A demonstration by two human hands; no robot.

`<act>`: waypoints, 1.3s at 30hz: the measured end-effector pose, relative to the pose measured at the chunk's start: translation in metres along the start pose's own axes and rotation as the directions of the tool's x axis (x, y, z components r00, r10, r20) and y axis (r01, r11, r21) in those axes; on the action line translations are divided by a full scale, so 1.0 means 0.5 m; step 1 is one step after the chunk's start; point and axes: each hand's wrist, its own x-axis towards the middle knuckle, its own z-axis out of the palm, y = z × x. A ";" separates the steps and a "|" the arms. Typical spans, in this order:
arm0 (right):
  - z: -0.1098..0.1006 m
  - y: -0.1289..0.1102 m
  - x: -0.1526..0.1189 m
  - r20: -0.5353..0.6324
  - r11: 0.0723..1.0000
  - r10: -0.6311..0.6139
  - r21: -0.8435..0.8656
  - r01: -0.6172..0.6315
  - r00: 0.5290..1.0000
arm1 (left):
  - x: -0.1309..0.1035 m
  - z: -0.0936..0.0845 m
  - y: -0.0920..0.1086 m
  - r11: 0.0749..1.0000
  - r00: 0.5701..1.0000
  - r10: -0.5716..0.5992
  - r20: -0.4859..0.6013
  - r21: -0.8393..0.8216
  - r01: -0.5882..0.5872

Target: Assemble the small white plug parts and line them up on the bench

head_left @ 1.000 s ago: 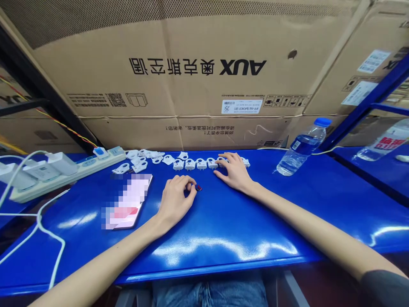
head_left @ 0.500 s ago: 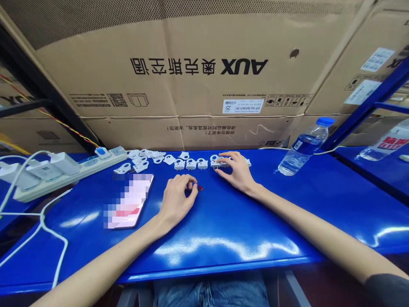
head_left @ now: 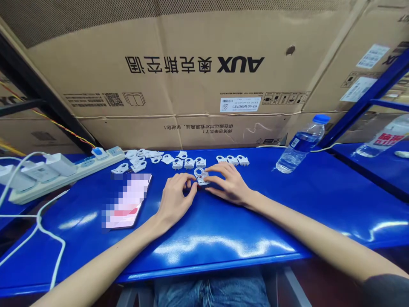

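Between the fingertips of my right hand (head_left: 230, 184) is a white plug (head_left: 201, 176) with a ring-shaped pull, just above the blue table (head_left: 223, 226). My left hand (head_left: 177, 194) is closed in a pinch to the left of this plug. At its fingertips is a small red and dark piece (head_left: 200, 186), mostly hidden beneath the plug. Behind the hands, three ring-pull plugs (head_left: 189, 163) stand in a row, with three more plugs (head_left: 232, 160) farther right. Loose white ring-pull parts (head_left: 140, 158) lie heaped at the back left.
A phone (head_left: 128, 204), partly pixelated, lies left of my left hand. A power strip (head_left: 79, 169) with chargers and white cables (head_left: 60, 234) occupies the left side. A water bottle (head_left: 300, 147) stands at the right. Large cardboard boxes (head_left: 191, 94) form the back wall.
My right hand has come from the right-hand row toward my left hand, bringing one plug with it. That row is shorter now. My left hand has stayed nearly in place.
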 end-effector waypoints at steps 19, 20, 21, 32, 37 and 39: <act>0.002 -0.006 0.003 -0.057 0.991 -0.114 -0.070 0.110 0.992 | 0.000 -0.003 0.004 0.999 0.998 -0.010 -0.062 -0.050 0.007; 0.003 -0.006 0.002 -0.060 0.990 -0.123 -0.076 0.118 0.991 | 0.000 -0.003 0.003 0.999 0.998 -0.005 -0.063 -0.050 0.002; 0.003 -0.006 0.002 -0.059 0.989 -0.129 -0.077 0.124 0.990 | 0.000 -0.003 0.003 0.999 0.998 0.000 -0.065 -0.050 -0.003; 0.002 -0.008 0.004 -0.008 0.992 -0.114 -0.057 0.113 0.993 | 0.002 -0.003 0.007 0.998 0.998 -0.024 -0.053 -0.051 0.021; 0.002 -0.003 0.003 -0.007 0.998 -0.024 -0.064 0.023 1.000 | 0.003 -0.005 0.009 0.997 0.995 -0.003 -0.096 -0.082 -0.005; 0.002 0.005 0.004 -0.016 0.995 0.065 -0.075 -0.066 0.998 | 0.004 -0.006 0.010 0.996 0.994 0.000 -0.109 -0.084 -0.009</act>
